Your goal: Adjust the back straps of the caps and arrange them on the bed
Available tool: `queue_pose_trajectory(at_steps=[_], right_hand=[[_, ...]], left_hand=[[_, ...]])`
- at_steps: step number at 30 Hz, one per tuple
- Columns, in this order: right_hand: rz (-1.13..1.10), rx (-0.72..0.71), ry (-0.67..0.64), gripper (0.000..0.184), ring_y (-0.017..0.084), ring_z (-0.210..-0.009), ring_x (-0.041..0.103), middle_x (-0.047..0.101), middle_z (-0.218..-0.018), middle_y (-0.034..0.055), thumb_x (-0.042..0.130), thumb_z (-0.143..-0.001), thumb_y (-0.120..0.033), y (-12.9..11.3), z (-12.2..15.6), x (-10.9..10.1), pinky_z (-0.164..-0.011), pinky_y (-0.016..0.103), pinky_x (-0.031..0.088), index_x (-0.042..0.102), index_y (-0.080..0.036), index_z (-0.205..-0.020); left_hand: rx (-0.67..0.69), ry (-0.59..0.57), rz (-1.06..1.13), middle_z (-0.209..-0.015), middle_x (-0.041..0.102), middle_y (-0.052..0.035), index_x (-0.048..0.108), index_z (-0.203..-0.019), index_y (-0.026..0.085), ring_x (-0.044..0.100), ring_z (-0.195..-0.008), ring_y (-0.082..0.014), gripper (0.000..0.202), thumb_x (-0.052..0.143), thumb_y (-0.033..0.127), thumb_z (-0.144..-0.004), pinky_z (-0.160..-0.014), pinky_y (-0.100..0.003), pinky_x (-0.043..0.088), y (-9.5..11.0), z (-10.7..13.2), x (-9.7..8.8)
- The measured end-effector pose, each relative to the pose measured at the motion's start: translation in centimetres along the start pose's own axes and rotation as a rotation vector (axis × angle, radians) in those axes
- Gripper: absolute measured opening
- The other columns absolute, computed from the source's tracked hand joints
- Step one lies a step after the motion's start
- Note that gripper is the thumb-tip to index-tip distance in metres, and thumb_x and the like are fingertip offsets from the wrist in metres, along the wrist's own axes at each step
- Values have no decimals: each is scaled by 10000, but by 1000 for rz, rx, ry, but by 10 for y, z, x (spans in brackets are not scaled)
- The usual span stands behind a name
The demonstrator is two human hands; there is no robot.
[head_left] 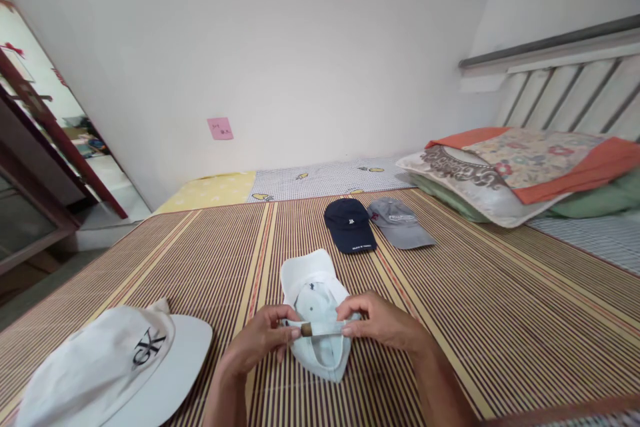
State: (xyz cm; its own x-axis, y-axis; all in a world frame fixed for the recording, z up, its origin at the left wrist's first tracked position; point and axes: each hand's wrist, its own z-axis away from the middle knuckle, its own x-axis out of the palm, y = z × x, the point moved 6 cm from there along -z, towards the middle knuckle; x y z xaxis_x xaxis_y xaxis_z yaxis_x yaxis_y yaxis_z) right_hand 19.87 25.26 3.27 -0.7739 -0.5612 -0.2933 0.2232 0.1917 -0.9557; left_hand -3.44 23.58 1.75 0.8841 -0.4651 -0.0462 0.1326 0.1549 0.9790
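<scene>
A pale, whitish baseball cap (313, 273) lies in front of me on the striped bamboo mat, its brim pointing away and its inside partly showing. My left hand (263, 333) pinches the left end of the cap's back strap, beside a small brown buckle (306, 329). At the strap's right end, the thumb and fingers of my right hand (375, 321) are closed on it. The strap is stretched level between both hands, with the rear opening below it. To the left rests a larger white cap (95, 360) with black "CK" letters.
Farther off lie a navy cap (349, 223) and a grey cap (400, 223), side by side on the mat (210, 267). Stacked pillows (530, 160) sit at the right near a slatted headboard (575, 93). A pink note (220, 129) is on the wall; a doorway opens at left.
</scene>
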Motion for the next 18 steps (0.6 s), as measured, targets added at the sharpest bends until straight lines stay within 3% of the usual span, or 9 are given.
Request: queue_pose_trajectory(at_steps=[4,9,18], right_hand=[[18,2,21,102,160,-751,574,656,-787,-8,726,-841,-282,0,0,-1,-691,271,394,754,-184,-833],[-23,-12,89,166,139,-689,499,576,-730,-26,664,-899,-319,-5,1,-6,-642,267,338,690,-181,-810],[116,-90,351,279,197,-772,598,671,-786,24,602,-937,-415,-19,-3,-18,-690,293,408,679,-186,-797]], left_hand=[[38,0,0,-494,556,62,626,-783,180,473,-448,-80,402,810,536,-803,-488,-203,304,-1,0,-1],[51,-12,8,-540,563,54,604,-778,183,469,-457,-78,404,784,540,-836,-488,-207,298,-3,2,-5],[100,152,-51,-546,454,82,622,-767,181,336,-432,-64,463,763,618,-818,-440,-224,217,5,1,-14]])
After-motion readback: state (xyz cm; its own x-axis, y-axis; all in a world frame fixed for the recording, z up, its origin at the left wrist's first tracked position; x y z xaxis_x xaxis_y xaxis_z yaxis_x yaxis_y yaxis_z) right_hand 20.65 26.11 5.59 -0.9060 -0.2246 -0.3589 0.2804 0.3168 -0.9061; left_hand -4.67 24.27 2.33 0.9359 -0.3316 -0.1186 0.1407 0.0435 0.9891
